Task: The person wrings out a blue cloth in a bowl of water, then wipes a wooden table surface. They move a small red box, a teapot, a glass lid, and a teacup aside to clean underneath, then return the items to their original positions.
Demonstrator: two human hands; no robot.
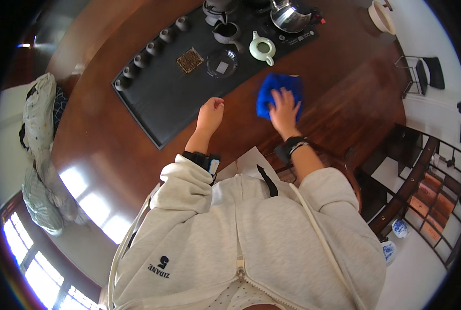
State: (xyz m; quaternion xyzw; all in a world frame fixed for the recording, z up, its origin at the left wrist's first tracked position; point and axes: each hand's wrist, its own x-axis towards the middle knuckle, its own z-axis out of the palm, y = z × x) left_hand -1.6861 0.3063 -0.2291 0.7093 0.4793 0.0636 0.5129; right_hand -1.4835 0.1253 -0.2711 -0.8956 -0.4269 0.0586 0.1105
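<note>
My right hand (284, 112) lies with fingers spread on a blue cloth (267, 87), on the wooden table (238, 124) just off the tea tray's near edge. My left hand (211, 113) is loosely curled above the table beside the dark tea tray (153, 104); whether anything is inside it cannot be told. On the tray stand a pale green teapot (262, 48) with no lid on, a clear glass dish (230, 58), a patterned square coaster (189, 60), a dark pitcher (226, 34) and a row of small dark cups (141, 60).
A shiny metal kettle (290, 17) stands at the tray's far right end. A pale round container (381, 17) is at the upper right. Plastic-covered bundles (40, 116) lie beyond the table's left edge. A black chair (428, 73) and shelving (420, 186) stand to the right.
</note>
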